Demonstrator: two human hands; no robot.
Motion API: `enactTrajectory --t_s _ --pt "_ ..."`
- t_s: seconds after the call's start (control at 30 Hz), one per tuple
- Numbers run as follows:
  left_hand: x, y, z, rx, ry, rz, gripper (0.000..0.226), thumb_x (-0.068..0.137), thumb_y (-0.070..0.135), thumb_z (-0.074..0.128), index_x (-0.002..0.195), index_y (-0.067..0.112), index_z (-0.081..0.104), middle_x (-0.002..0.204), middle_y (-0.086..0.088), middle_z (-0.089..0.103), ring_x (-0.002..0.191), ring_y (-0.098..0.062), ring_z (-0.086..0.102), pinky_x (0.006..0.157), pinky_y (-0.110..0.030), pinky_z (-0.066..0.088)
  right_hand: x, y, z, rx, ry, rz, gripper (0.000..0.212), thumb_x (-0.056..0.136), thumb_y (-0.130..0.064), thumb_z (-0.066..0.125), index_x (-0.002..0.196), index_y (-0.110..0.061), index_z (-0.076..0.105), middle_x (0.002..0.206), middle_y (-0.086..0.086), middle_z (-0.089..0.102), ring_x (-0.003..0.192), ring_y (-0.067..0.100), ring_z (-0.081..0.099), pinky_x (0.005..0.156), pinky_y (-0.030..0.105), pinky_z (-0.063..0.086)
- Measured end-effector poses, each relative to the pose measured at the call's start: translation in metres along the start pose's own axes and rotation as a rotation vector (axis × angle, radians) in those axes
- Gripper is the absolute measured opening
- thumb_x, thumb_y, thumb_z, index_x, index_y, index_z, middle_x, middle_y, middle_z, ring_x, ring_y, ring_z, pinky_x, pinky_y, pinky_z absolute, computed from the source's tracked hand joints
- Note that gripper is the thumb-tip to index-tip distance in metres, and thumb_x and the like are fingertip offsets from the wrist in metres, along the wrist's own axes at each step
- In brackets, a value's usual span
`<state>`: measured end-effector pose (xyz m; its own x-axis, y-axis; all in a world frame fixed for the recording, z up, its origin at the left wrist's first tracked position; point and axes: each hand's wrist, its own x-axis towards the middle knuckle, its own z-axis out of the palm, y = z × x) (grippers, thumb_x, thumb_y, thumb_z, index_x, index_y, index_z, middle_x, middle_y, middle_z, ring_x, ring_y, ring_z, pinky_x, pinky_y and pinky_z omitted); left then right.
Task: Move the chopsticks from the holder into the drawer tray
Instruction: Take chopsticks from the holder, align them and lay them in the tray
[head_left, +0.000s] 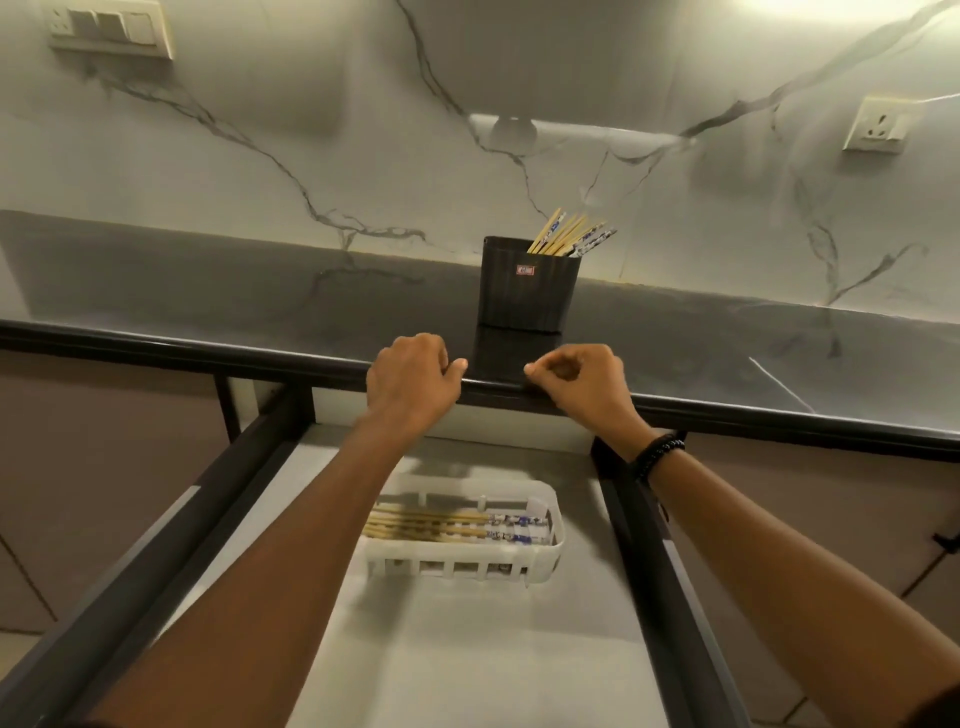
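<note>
A black ribbed holder (527, 291) stands on the dark countertop (208, 306) near its front edge. Several bamboo chopsticks (566, 239) with blue-patterned tops lean to the right inside it. Below, in the open drawer (467, 649), a white slotted tray (551, 564) holds several more chopsticks (457, 527) lying flat, patterned ends to the right. My left hand (410, 379) and my right hand (576, 384) hover over the counter's front edge just in front of the holder. The fingers of both are curled in, and neither hand holds anything.
The drawer has dark side rails (156, 545) and a pale grey floor. A marble-look wall rises behind the counter, with a switch plate (111, 26) at upper left and a socket (878, 127) at upper right. My right wrist wears a dark bead bracelet (657, 452).
</note>
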<state>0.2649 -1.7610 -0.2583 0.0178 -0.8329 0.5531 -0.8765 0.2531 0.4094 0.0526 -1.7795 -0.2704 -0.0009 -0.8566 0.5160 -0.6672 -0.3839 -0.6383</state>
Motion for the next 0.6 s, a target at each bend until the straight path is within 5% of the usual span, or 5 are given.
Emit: enactTrajectory --t_s 0.2,0.37,0.5,0.6 --pt "0.042 0.006 0.007 0.2 -0.247 -0.046 0.041 0.088 0.055 0.06 0.082 0.015 0.052 0.08 -0.003 0.057 0.083 -0.022 0.059 0.069 -0.033 0.044 0.079 0.006 -0.028 0.093 0.242 0.17 0.025 0.083 -0.034 0.076 0.097 -0.012 0.073 0.084 0.001 0.073 0.08 0.014 0.07 0.082 0.034 0.06" --pt "0.07 0.014 0.009 0.395 -0.395 0.017 0.049 0.082 0.059 0.064 0.093 0.013 0.053 0.086 -0.003 0.057 0.078 -0.018 0.053 0.067 -0.03 0.041 0.141 0.022 -0.035 0.229 0.238 0.372 0.047 0.082 -0.041 0.075 0.117 -0.012 0.064 0.099 0.0 0.069 0.096 0.019 0.067 0.093 0.039 0.056" --pt "0.085 0.01 0.008 0.408 -0.481 0.037 0.052 0.078 0.061 0.067 0.092 0.015 0.047 0.087 -0.002 0.055 0.08 -0.018 0.053 0.068 -0.03 0.044 0.176 0.027 -0.033 0.356 0.159 0.433 0.04 0.086 -0.04 0.07 0.112 -0.012 0.06 0.091 -0.004 0.057 0.073 0.006 0.049 0.087 0.033 0.054" --pt "0.093 0.009 0.008 0.417 -0.516 0.057 0.055 0.075 0.063 0.069 0.092 0.015 0.046 0.084 0.0 0.053 0.081 -0.018 0.053 0.069 -0.03 0.044 0.193 0.021 -0.034 0.468 0.182 0.452 0.026 0.094 -0.023 0.065 0.113 -0.005 0.063 0.106 0.002 0.067 0.094 0.012 0.062 0.094 0.031 0.053"
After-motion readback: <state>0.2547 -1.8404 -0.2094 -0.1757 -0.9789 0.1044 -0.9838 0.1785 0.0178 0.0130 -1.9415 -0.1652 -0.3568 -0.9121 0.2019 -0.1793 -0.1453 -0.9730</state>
